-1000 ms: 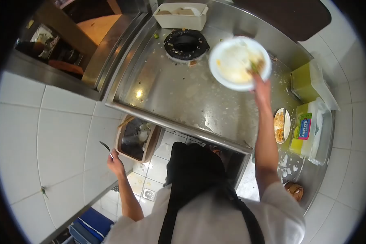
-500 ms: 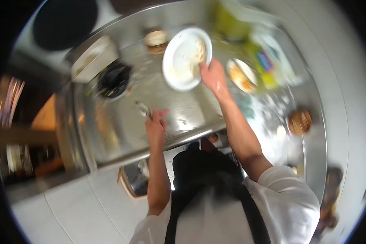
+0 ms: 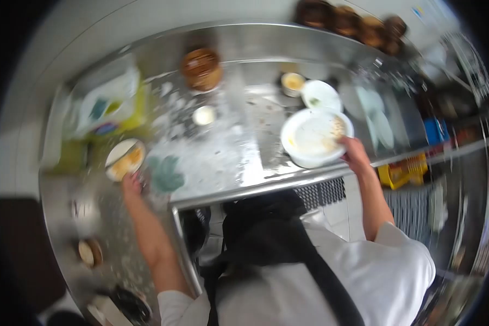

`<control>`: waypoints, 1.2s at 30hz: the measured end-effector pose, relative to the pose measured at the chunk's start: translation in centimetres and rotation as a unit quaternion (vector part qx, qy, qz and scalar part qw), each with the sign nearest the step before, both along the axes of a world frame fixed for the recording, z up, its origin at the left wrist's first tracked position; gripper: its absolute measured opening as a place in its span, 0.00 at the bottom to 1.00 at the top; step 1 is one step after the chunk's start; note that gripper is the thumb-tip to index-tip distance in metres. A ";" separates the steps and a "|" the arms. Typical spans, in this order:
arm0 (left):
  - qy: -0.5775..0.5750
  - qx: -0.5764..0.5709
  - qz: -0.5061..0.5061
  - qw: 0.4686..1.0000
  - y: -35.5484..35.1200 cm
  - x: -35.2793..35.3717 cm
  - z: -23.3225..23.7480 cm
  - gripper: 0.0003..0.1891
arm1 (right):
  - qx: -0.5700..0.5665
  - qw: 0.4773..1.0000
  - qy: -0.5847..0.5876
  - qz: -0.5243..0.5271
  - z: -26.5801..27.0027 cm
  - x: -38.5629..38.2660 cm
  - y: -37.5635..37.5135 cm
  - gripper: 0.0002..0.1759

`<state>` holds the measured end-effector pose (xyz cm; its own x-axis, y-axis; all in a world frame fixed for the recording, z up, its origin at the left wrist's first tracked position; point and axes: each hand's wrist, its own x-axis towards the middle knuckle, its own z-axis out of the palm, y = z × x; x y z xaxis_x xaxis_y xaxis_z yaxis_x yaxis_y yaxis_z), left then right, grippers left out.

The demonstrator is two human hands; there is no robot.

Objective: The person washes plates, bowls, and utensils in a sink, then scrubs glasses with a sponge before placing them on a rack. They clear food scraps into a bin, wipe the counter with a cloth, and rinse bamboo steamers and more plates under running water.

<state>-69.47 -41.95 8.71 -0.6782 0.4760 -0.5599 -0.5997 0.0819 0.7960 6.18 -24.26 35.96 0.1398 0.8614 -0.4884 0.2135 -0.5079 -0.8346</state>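
Observation:
My right hand (image 3: 355, 154) grips the right rim of a white oval dish (image 3: 312, 136) smeared with food scraps. That dish is over the counter, against or overlapping a smaller white plate (image 3: 321, 93) with a green scrap. At the left, my left hand (image 3: 130, 185) has its fingers at the near rim of a small white bowl (image 3: 126, 158) holding orange food residue. A thin dark utensil seems to lie across the bowl; blur hides its kind. Beside the bowl is a greenish cloth or glove (image 3: 167, 174).
A brown wooden-looking bowl (image 3: 202, 69) and a small white cup (image 3: 204, 115) stand on the wet, sudsy steel counter (image 3: 217, 163). A yellow-green tub (image 3: 103, 103) is at the left. Glassware (image 3: 383, 127) sits at the right, above a yellow basket (image 3: 405, 171).
My view and body have turned right. The oval dish has moved along the counter to the stacked plates. My left hand, earlier on a metal utensil, is now at the small bowl.

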 end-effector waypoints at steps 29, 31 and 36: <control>0.181 0.010 -0.239 0.954 19.6 51.3 17.3 0.09 | 0.225 0.949 0.163 0.149 -9.0 14.5 37.3 0.17; 0.315 -0.061 -0.335 0.886 22.7 53.3 15.0 0.07 | 0.154 0.907 0.050 0.388 -5.6 8.1 30.9 0.20; 0.220 -0.013 -0.349 0.911 28.8 61.0 11.2 0.09 | -0.174 0.893 0.222 0.352 -8.2 6.0 23.1 0.38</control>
